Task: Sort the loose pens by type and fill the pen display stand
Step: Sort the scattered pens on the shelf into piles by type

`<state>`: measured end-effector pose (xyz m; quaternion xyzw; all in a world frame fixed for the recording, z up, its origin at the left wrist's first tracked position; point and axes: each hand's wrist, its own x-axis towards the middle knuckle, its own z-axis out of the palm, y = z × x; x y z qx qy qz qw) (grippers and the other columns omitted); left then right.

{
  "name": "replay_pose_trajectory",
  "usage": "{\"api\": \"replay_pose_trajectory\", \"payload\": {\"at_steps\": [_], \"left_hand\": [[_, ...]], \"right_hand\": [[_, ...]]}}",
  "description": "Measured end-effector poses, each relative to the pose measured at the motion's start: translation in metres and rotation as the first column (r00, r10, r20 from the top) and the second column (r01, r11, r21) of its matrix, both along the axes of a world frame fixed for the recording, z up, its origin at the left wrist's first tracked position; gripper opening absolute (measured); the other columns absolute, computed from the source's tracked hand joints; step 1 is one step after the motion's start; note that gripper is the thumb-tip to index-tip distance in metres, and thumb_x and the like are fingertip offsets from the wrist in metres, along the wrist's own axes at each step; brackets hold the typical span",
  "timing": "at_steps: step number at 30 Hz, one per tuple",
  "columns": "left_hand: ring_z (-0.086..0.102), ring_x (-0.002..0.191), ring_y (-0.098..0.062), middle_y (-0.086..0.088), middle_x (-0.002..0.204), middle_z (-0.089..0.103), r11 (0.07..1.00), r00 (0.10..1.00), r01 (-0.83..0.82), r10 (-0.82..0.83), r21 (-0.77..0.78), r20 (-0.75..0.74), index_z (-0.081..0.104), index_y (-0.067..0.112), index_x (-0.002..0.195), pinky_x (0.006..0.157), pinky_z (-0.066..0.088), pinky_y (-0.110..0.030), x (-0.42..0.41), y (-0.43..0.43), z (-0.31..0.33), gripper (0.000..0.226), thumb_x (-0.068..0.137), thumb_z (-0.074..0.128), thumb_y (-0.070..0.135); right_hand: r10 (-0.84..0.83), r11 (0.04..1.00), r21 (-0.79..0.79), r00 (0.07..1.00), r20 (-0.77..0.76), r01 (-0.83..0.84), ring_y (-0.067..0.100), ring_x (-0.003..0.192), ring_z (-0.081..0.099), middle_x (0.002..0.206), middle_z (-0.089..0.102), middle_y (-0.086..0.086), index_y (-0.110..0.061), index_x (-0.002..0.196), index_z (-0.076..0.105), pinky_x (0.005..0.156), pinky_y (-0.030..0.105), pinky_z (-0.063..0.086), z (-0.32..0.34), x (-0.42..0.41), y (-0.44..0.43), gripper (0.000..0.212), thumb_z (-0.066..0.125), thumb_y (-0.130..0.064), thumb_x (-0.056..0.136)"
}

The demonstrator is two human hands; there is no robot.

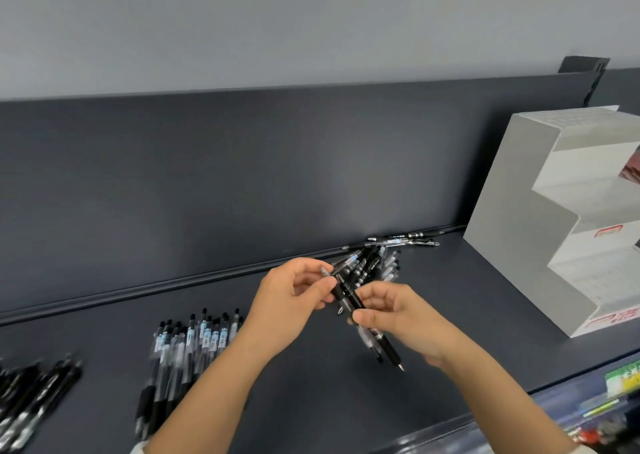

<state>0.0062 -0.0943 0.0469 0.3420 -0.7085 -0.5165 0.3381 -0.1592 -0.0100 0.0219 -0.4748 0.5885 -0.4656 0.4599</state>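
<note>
Head view looks down on a dark grey metal shelf with a dark grey back panel standing behind it. Both hands are above the middle of the shelf, near each other.

The right hand has its fingers curled around a small bundle of black plastic pens. The bundle is tilted: its tips point down and to the right below the palm, and its upper ends come out above the fingers. The left hand pinches these upper ends between thumb and fingers. I cannot tell exactly which pen of the bundle it holds.

Just behind the hands lies a loose pile of mixed black and clear pens, close to the rail at the foot of the back panel. Two more long pens lie along this rail, between the pile and the stand.

At the right stands a white stepped pen display stand, on the shelf and well apart from the hands. Its step fronts carry red labels, too blurred to read.

At the left, a row of clear pens with blue labels and black grips lies side by side, partly covered by the left forearm. Further left, at the edge of the picture, lies a group of all-black pens, blurred.

Below the front edge of the shelf, at the bottom right, some coloured goods show, but they are too blurred to tell.
</note>
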Motion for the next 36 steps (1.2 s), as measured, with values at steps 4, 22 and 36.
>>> {"api": "replay_pose_trajectory", "payload": {"at_steps": [4,22,36], "left_hand": [[0.07,0.071,-0.016,-0.006,0.077,0.071,0.996,0.994,-0.089,0.09,0.033,-0.056,0.065,0.012,0.087,0.069,0.058,-0.026,0.024,-0.002,-0.002,0.007,0.083,0.066,0.007],[0.068,0.076,-0.008,0.007,0.091,0.072,0.557,0.851,-0.085,0.472,-0.826,0.23,0.076,0.014,0.088,0.066,0.058,-0.025,0.156,0.01,-0.066,0.013,0.075,0.077,0.015],[0.058,0.082,0.003,0.021,0.089,0.064,0.673,0.855,0.141,0.286,-0.726,0.432,0.074,0.03,0.085,0.076,0.042,-0.018,0.157,0.019,-0.071,0.031,0.083,0.05,0.051]], "right_hand": [[-0.168,0.985,-0.032,0.979,0.113,0.172,0.012,0.075,0.062,0.088,0.074,0.006,-0.008,0.096,0.066,0.076,0.024,0.049,-0.007,0.017,-0.007,0.014,0.067,-0.006,0.082],[-0.441,0.895,0.013,0.878,0.188,0.447,0.013,0.067,0.057,0.066,0.062,-0.001,-0.013,0.081,0.067,0.066,0.024,0.048,-0.034,0.062,-0.047,0.007,0.063,-0.012,0.087],[-0.404,0.909,0.035,0.859,0.314,0.414,0.015,0.075,0.067,0.083,0.067,0.01,-0.006,0.086,0.061,0.065,0.02,0.056,-0.017,0.082,-0.061,0.003,0.061,-0.008,0.087]]}}
